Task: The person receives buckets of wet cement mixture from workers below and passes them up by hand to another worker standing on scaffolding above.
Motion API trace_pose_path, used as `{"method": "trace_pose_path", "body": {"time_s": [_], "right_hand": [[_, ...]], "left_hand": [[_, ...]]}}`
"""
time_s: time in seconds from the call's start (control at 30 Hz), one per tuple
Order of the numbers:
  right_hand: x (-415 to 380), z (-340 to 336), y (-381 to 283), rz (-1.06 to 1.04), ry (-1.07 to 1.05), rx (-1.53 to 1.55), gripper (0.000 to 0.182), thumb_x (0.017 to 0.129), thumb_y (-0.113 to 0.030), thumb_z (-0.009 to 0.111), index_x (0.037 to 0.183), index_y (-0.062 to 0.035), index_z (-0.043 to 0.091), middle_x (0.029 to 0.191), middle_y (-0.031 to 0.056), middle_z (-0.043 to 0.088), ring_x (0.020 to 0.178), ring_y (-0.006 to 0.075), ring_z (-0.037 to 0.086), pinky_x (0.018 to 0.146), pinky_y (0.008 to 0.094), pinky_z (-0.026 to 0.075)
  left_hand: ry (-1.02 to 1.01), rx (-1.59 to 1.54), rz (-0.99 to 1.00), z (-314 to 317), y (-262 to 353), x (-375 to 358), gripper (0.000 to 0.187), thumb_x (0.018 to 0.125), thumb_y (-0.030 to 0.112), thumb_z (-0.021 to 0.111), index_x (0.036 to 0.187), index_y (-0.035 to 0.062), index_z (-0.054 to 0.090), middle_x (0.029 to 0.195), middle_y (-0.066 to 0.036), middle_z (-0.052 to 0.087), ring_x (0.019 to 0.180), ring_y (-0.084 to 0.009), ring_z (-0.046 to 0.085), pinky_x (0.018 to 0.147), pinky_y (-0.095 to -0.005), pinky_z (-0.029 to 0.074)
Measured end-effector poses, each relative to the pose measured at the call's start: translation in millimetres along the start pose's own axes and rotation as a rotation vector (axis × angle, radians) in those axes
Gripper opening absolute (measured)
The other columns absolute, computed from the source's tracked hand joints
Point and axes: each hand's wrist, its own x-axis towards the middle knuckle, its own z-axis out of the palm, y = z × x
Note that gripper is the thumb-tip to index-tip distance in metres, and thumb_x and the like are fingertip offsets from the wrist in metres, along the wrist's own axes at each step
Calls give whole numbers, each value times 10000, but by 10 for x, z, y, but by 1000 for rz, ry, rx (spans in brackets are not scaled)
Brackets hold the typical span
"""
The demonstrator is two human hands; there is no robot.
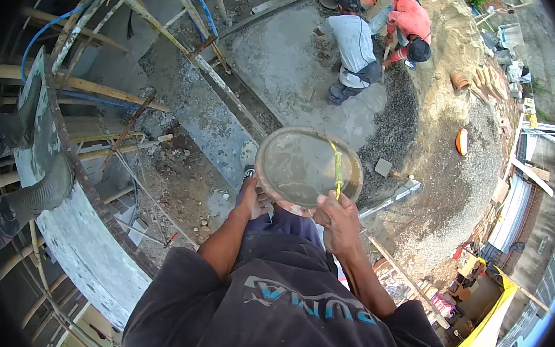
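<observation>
A round bucket (pixel 296 168) of wet grey mix is in front of my body, seen from above, with mix smeared on its rim. My right hand (pixel 339 223) is closed around its yellow-green rope handle (pixel 338 168), which runs up to the far rim. My left hand (pixel 250 201) is at the near left side of the bucket, gripping it low; some fingers are hidden below the rim. A small dark object (pixel 249 171) shows just beyond that hand, too small to make out.
Two co-workers (pixel 354 46) (pixel 411 26) bend over wet concrete (pixel 279 63) beside dark gravel (pixel 396 111). Wooden poles (pixel 152 20) and a board with rubber boots (pixel 55 182) stand at left. A shovel-like tool (pixel 385 168), an orange helmet-like object (pixel 462 142) and sand lie right.
</observation>
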Motion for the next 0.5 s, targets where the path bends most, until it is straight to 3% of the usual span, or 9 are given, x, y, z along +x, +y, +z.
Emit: {"method": "trace_pose_path", "body": {"time_s": [0.07,0.1,0.17,0.23,0.3,0.37,0.47,0.5], "right_hand": [[-346,233,-366,-30,-156,-99,227,875,-62,615,752,-144,443,599,-75,340,501,49,292,505,250,253],[-516,392,-574,-66,-251,-106,228,881,-76,629,731,-123,464,644,-81,418,553,17,335,499,222,280],[-830,700,-924,-76,-364,-183,249,877,-94,640,718,-120,450,635,-69,413,551,23,337,496,222,286],[-1064,1026,-1215,-176,-529,-321,284,849,-181,663,739,-110,410,580,-47,340,497,75,310,502,258,266],[-1207,1270,-1472,-204,-761,-312,273,861,-189,648,755,-114,407,569,-54,322,473,68,282,477,258,259],[-1428,1635,-1689,-254,-930,-314,261,881,-202,623,770,-119,401,560,-67,296,447,59,249,446,256,249],[-1714,2141,-2044,-313,-1125,-310,259,942,-263,549,769,-151,392,557,-93,247,429,38,218,421,239,248],[-1786,2304,-2145,-244,-1171,-236,290,933,-244,591,723,-163,409,557,-90,250,434,35,226,433,238,239]], "left_hand": [[-525,-274,214,285,17,-357,723,904,649,373,1431,154,379,1418,-106,425,1280,-286,425,1074,-475,323],[-796,-395,328,403,72,-521,738,902,655,349,1447,158,355,1429,-111,418,1301,-289,407,1104,-487,294],[-850,-280,526,447,28,-749,769,891,668,356,1465,157,319,1456,-111,392,1328,-292,383,1126,-492,271],[-731,31,917,483,44,-1043,809,877,695,357,1477,156,294,1478,-109,370,1344,-301,370,1128,-498,275],[-697,-132,1036,539,104,-1505,845,860,725,369,1485,163,283,1493,-110,353,1348,-314,369,1113,-506,295],[-904,-492,874,542,311,-2026,859,854,736,383,1487,165,284,1500,-116,345,1351,-324,369,1108,-515,296],[-973,-453,926,521,425,-2493,874,855,745,385,1482,143,299,1499,-126,354,1353,-335,368,1105,-525,293],[-993,-448,982,496,524,-2617,886,852,750,385,1481,130,303,1496,-130,361,1353,-337,369,1102,-526,297]]}}
